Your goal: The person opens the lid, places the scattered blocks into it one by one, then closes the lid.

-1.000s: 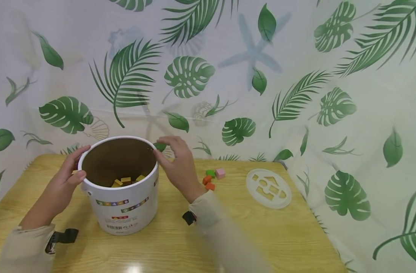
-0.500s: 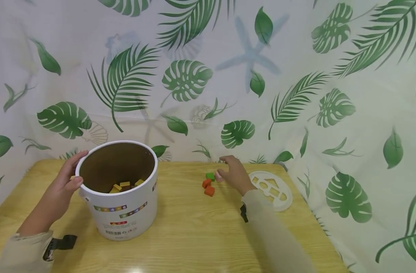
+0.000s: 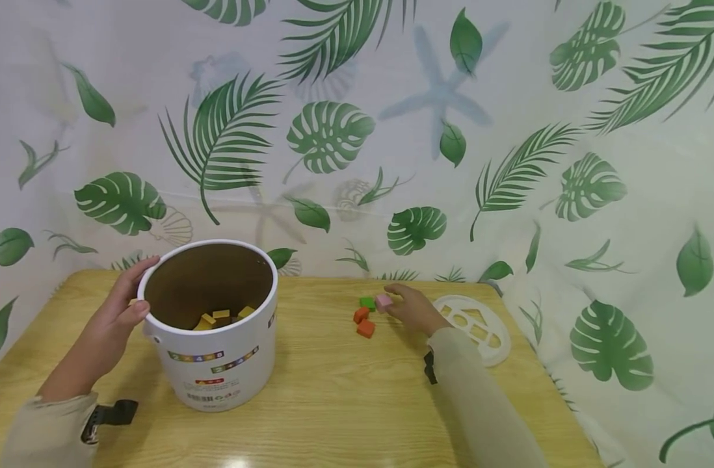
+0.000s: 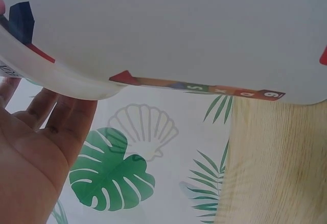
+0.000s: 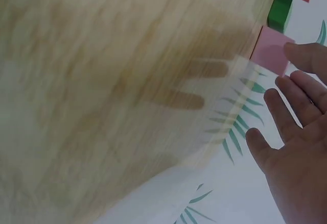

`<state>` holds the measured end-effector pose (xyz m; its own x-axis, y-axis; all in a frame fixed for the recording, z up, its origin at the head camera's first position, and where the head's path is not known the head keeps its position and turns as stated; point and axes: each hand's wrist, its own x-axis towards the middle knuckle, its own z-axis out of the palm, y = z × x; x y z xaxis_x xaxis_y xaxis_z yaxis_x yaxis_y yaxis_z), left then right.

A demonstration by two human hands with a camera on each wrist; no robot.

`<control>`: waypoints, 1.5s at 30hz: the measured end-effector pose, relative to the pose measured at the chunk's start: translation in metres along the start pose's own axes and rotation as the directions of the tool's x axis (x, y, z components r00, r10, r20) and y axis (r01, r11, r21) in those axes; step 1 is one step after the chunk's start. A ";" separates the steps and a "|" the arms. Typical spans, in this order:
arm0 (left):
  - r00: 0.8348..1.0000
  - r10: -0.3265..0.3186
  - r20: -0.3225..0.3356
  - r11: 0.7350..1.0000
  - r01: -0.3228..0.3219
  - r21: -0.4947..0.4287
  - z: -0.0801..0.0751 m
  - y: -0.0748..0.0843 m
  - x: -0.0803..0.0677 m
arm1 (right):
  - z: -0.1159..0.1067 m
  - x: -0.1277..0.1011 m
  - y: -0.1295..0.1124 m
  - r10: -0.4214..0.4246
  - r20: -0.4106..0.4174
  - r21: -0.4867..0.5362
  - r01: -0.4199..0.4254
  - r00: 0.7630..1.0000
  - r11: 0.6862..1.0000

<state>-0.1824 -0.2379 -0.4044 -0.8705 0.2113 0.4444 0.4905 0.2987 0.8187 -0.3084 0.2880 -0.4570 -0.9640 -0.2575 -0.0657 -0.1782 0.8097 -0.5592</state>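
A white bucket (image 3: 213, 364) stands on the left of the wooden table (image 3: 333, 403), with several yellow blocks (image 3: 219, 318) at its bottom. My left hand (image 3: 123, 305) lies against the bucket's left side just under the rim. In the left wrist view its fingers (image 4: 56, 117) are straight against the bucket wall (image 4: 179, 30). My right hand (image 3: 406, 304) reaches over the table at the right, fingers spread, a fingertip (image 5: 301, 55) at the edge of a pink block (image 3: 383, 301) (image 5: 271, 50). A green block (image 3: 367, 302) (image 5: 280, 10) and two orange blocks (image 3: 364, 322) lie just left of it.
A white round lid (image 3: 494, 348) with shape cut-outs lies flat near the table's right edge, beside my right wrist. A leaf-print curtain (image 3: 509, 162) hangs close behind and to the right of the table.
My right hand left the bucket's rim, swept right across the table and has come down at the pink block. The left hand has stayed on the bucket.
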 end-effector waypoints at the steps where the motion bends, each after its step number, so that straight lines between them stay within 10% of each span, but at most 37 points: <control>1: 1.000 -0.003 0.001 1.000 0.003 0.007 0.000 0.000 0.000 | 0.001 0.000 -0.001 0.002 -0.001 0.008 -0.002 1.000 1.000; 45: 1.000 -0.019 0.000 0.999 0.019 0.039 -0.002 -0.003 0.000 | -0.010 -0.016 0.000 0.003 -0.136 -0.053 -0.010 0.991 0.999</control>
<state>-0.1842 -0.2403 -0.4063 -0.8797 0.2055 0.4288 0.4750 0.3391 0.8120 -0.2952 0.2977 -0.4477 -0.9824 -0.1808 0.0459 -0.1785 0.8391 -0.5139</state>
